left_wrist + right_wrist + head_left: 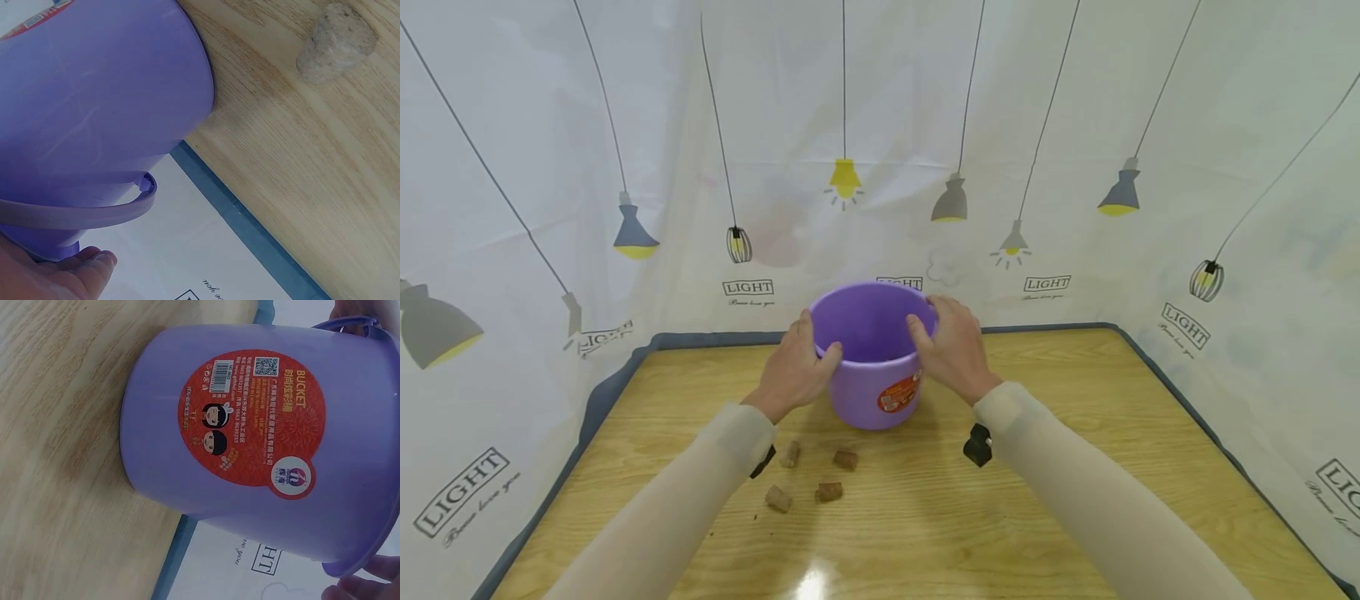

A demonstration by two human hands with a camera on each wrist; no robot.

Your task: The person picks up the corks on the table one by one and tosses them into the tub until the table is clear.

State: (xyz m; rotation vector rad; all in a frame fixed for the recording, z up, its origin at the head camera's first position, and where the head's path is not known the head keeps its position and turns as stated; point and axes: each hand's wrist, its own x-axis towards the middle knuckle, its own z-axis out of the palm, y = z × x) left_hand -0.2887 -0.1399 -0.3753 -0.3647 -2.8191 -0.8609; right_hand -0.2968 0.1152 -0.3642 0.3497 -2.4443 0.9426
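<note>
A purple plastic bucket (pixel 874 392) stands toward the back of the wooden table, upright or nearly so, its inside facing me. My left hand (pixel 792 367) grips the rim on the left side, thumb over the near edge. On the right, my right hand (pixel 953 346) holds the rim with the thumb inside. A red label (pixel 250 419) is stuck on the bucket's wall. In the left wrist view the bucket's handle (pixel 81 215) hangs along its side, near my left fingers (pixel 94 269).
Several corks lie before the bucket: a pale cork (pixel 778 499), another pale cork (pixel 790 453), a brown cork (pixel 846 459) and a second brown cork (pixel 829 492). A white cloth (pixel 880 108) printed with lamps rises behind the wooden table (pixel 925 533).
</note>
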